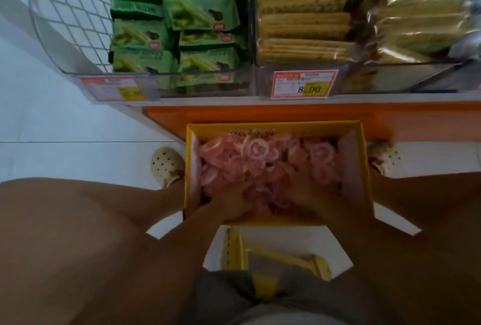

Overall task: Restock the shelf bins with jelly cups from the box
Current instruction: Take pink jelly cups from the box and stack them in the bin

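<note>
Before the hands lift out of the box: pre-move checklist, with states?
1. Yellow box open, jelly cups reachable: ok.
2. Left hand and right hand both down among the cups: ok.
3. Grip on cups: cannot tell, blurred.
4. Jelly cup bin in view: not ok; only matcha cookie packs and biscuit packs show in the bins.
5. Floor near the box: not ok, a yellow cardboard piece lies there.
</note>
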`<state>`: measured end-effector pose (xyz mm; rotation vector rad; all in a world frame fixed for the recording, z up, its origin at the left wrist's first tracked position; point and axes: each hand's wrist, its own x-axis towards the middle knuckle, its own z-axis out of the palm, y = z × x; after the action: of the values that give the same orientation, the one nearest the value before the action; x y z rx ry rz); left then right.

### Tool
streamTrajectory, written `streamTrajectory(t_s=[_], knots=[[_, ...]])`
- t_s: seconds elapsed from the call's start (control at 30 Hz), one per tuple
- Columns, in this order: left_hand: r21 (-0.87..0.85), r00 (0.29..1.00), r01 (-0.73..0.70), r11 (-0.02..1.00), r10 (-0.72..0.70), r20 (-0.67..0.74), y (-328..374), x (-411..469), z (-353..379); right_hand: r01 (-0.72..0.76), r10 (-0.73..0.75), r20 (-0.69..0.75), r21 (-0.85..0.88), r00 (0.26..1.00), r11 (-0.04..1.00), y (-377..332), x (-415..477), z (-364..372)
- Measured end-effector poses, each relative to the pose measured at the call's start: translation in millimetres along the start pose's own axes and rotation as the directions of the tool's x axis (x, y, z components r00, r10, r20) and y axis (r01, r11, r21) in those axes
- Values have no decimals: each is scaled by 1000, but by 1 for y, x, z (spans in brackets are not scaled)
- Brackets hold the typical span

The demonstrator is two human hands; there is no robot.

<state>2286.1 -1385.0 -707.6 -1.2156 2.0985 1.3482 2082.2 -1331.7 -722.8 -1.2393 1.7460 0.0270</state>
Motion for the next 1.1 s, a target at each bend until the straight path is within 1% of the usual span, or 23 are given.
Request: streamTrajectory(t_s=[0.03, 0.07, 0.17, 0.23, 0.3, 0.33, 0.4, 0.43, 0.47, 0.53, 0.6, 0.63, 0.7, 0.8, 0.83, 0.93, 1.0, 1.07, 1.1], knots=[[-24, 1000, -11, 1000, 12, 17, -4, 2, 3, -3, 3, 15, 16, 1000, 1000, -1, 0, 4], [-24, 999, -34, 999, 34, -3, -3, 2, 3, 4, -5, 27, 24, 1000, 1000, -8, -3, 5], [-11, 994, -84, 996, 83, -73, 2, 7, 5, 86, -89, 20, 105, 996, 991, -23, -3, 10], [17, 992, -84, 996, 85, -87, 8, 8, 8, 110, -109, -22, 96, 994, 989, -29, -2, 11], [0, 994, -50, 999, 50, -98, 6, 10, 14, 139, -138, -21, 62, 990, 988, -24, 1, 18], [-6, 994, -53, 999, 53, -96, 6, 10, 16, 160, -158, -42, 45, 987, 986, -22, 0, 19], [4, 992, -69, 998, 69, -103, 8, 7, 15, 169, -168, -40, 15, 985, 986, -21, -4, 17], [15, 993, -75, 997, 76, -95, 8, 6, 14, 194, -194, -45, 6, 980, 981, -23, -8, 14], [29, 995, -75, 997, 77, -57, 8, 3, 10, 215, -215, -43, -3, 976, 977, -27, -12, 10], [42, 999, -51, 998, 50, 21, 4, 1, 6, 247, -247, -21, 30, 969, 968, -32, -20, 5], [75, 997, -47, 996, 42, 58, -1, 0, 3, 277, -278, 9, 60, 961, 959, -36, -28, 1], [90, 997, -52, 995, 46, 65, -3, 0, 1, 272, -275, 15, 88, 961, 958, -36, -29, 1], [73, 996, -52, 996, 46, 78, -2, -1, -1, 219, -230, 73, 139, 970, 966, -36, -31, 2], [15, 996, -57, 998, 56, 71, 1, -1, 0, 163, -193, 219, 148, 957, 976, -42, -36, -3], [-8, 996, -53, 999, 53, 69, 2, -1, 1, 148, -177, 239, 137, 955, 980, -39, -36, -2], [-78, 996, 8, 997, -1, 90, 5, -4, -2, 70, -112, 243, 174, 964, 982, -37, -41, -5], [-93, 994, 12, 996, -2, 110, 7, -6, -7, 31, -74, 235, 185, 969, 982, -33, -41, -5], [-109, 994, 3, 994, 10, 113, 8, -9, -10, 45, -87, 224, 185, 971, 982, -33, -43, -8], [-90, 993, -7, 996, 18, 119, 8, -11, -10, 45, -84, 222, 176, 971, 983, -35, -45, -9]])
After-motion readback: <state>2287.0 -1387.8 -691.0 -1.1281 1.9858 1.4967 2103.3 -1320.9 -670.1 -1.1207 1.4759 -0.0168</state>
